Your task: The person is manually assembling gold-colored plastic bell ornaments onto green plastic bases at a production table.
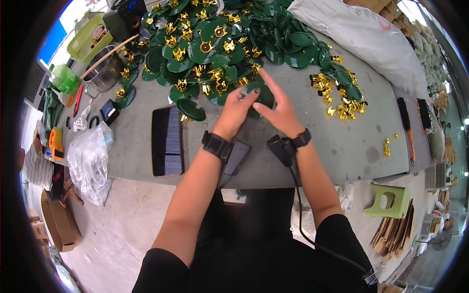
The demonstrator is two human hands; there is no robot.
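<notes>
Green disc [266, 95] sits 1 o'clock of left hand [234, 112], which pinches its rim, and 11 o'clock of right hand [283, 115], thumb and forefinger spread, underside grip can't tell; round, no long axis, left nearer.

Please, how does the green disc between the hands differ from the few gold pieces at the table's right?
The green disc is flat, round and broad; the gold pieces are small and uneven in outline. The green disc is between the left hand and right hand; the gold pieces lie loose on the grey table.
</notes>
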